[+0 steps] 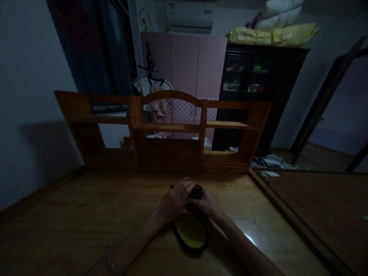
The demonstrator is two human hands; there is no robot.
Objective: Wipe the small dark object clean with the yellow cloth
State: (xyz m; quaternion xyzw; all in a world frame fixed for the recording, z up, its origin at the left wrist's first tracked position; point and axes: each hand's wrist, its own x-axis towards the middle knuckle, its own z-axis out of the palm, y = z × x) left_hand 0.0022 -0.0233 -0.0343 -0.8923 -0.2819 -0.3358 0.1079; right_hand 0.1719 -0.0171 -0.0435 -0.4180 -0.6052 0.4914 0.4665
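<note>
A black shoe [193,234] with a yellow insole lies on the wooden desk [86,222], toe pointing away from me. My left hand [174,200] rests curled over the front upper part of the shoe from the left. From the right, my right hand [206,205] grips the same front part, its fingers wrapped round the dark upper [197,190]. The two hands touch each other over the shoe. The light is dim and the fingertips are hard to make out.
A wooden hutch with open shelves [169,128] stands along the desk's back edge. Behind it are a pink wardrobe [195,69], hanging clothes [156,96] and a dark glass-door cabinet [247,80]. The desk's right edge [276,199] drops to the floor.
</note>
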